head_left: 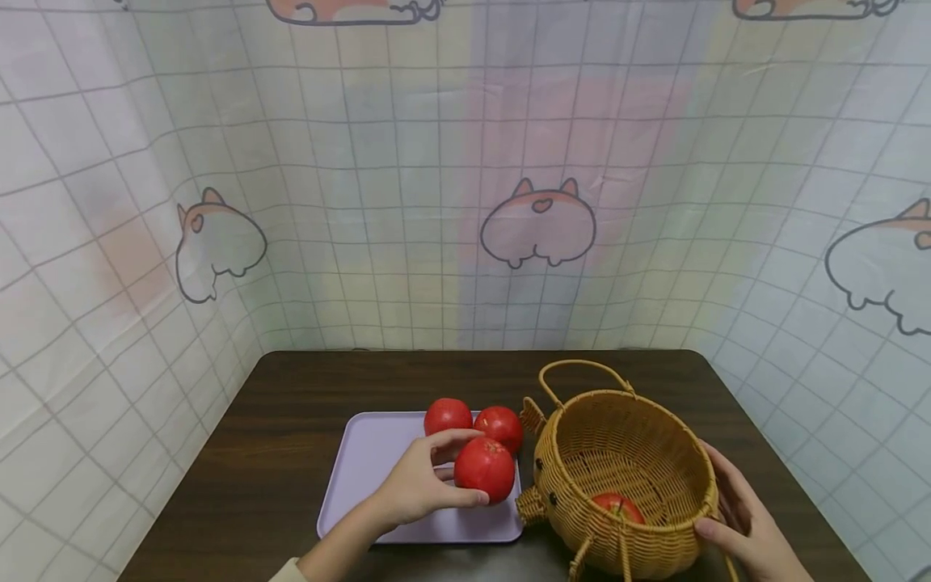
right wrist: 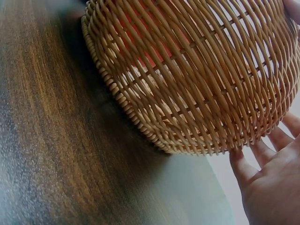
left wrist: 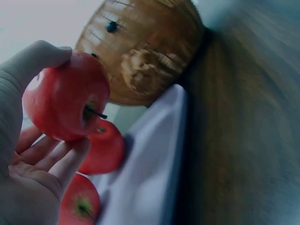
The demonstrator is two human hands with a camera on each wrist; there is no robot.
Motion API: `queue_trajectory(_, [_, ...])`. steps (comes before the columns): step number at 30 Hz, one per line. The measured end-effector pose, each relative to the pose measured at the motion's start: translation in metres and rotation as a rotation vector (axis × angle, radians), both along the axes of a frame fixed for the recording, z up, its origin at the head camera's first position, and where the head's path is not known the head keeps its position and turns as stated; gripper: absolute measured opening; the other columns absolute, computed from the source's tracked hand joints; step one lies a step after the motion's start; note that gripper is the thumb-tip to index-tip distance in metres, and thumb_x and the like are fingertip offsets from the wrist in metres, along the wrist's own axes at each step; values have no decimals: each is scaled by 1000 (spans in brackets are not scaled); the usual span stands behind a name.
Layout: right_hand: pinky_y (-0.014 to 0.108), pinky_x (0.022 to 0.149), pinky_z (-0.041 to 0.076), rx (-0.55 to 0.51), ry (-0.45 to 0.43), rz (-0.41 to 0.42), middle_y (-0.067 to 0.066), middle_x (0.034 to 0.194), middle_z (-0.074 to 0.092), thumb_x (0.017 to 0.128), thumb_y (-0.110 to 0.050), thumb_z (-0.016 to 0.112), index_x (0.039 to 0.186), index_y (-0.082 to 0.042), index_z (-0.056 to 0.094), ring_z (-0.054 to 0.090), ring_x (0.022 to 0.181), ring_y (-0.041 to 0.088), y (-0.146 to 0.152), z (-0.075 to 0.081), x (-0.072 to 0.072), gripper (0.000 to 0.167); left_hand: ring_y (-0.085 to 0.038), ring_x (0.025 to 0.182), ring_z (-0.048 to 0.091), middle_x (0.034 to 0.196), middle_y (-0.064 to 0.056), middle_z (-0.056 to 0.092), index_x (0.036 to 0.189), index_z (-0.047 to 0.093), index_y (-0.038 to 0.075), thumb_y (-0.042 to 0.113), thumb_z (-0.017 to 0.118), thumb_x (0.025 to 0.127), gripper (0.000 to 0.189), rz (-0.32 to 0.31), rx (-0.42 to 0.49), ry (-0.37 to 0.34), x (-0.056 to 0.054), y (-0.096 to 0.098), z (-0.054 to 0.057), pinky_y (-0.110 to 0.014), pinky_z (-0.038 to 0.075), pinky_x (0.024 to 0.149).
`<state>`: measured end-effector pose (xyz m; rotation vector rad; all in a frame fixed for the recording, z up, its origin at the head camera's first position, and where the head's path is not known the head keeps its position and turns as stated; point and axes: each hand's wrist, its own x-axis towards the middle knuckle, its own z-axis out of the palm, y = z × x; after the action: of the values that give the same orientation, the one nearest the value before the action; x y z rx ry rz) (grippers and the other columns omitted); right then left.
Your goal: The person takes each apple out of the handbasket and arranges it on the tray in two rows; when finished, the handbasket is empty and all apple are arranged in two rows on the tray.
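My left hand [head_left: 418,485] grips a red apple [head_left: 485,470] between thumb and fingers, over the right part of a lilac tray [head_left: 385,440]. Its stem shows in the left wrist view, where the held apple [left wrist: 70,96] is lifted above the others. Two more red apples, one [head_left: 448,415] beside the other [head_left: 499,427], lie at the tray's back right. To the right stands a wicker basket [head_left: 647,420] shaped like an animal, with one apple [head_left: 618,508] inside. My right hand [head_left: 749,517] holds its right side, thumb on the rim and fingers against the outer weave [right wrist: 201,79].
The dark wooden table [head_left: 291,404] carries everything. A thin looped handle [head_left: 582,364] rises at the basket's back, and a woven snout [head_left: 531,507] juts out by the tray's right edge. A gridded cloth [head_left: 407,202] with corgi drawings encloses the table's back and sides.
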<state>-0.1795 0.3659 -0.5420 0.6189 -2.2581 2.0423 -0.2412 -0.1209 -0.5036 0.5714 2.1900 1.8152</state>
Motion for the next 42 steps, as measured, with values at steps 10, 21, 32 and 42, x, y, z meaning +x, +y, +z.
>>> queue_trajectory(10, [6,109,46,-6,33,-7,-24,173,32,104,15,54,179,-11,13,43,149,-16,0,-2,1,89,-26,122,72,141,-9,72,149,68,19,23,98,82,73,-8,-128,4,3,-2,-16,-40,67,97])
queue_trajectory(21, [7,109,47,-18,46,-10,-23,173,34,103,15,55,178,-10,14,45,149,-15,-1,-4,2,89,-23,118,71,134,-6,75,148,68,18,30,98,81,74,-4,-214,63,6,-2,-30,-32,63,93])
queue_trajectory(32, [7,109,48,-18,48,-15,-22,173,35,103,16,54,178,-10,15,45,149,-14,-2,-4,3,89,-29,129,68,144,-7,71,154,65,18,31,97,83,79,10,-220,50,5,-6,-26,-42,64,97])
queue_trajectory(42, [7,108,47,-4,30,-16,-24,172,34,105,13,54,179,-12,14,45,148,-15,-3,0,1,88,-36,147,63,153,-4,70,152,67,16,29,96,87,72,24,-131,143,2,-6,-10,-63,48,124])
